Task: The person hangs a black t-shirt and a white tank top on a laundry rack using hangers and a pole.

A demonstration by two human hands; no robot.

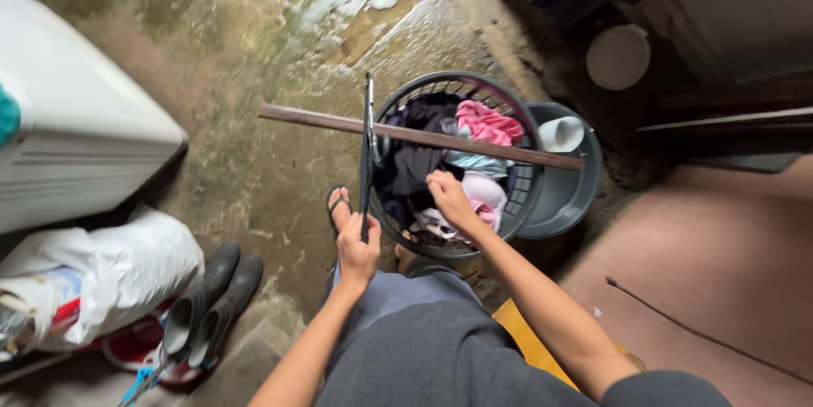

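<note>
A dark round laundry basket (523, 189) stands on the wet floor in front of my feet. It is full of clothes: a bright pink piece (489, 123), dark ones (415, 166) and a pale pink one (484, 191). My right hand (449, 199) reaches into the basket, its fingers curled on the pale pink garment. My left hand (357, 250) grips the lower end of a thin black hanger (367, 144), seen edge-on, upright by the basket's left rim. A brown wooden stick (339, 123) crosses over the basket.
A grey basin (563, 195) with a white scoop (562, 133) touches the basket's right side. A white washing machine (76, 136) stands at the left. Below it are a white bag (118, 271) and dark rubber boots (207, 305). A round white lid (618, 57) lies at the back right.
</note>
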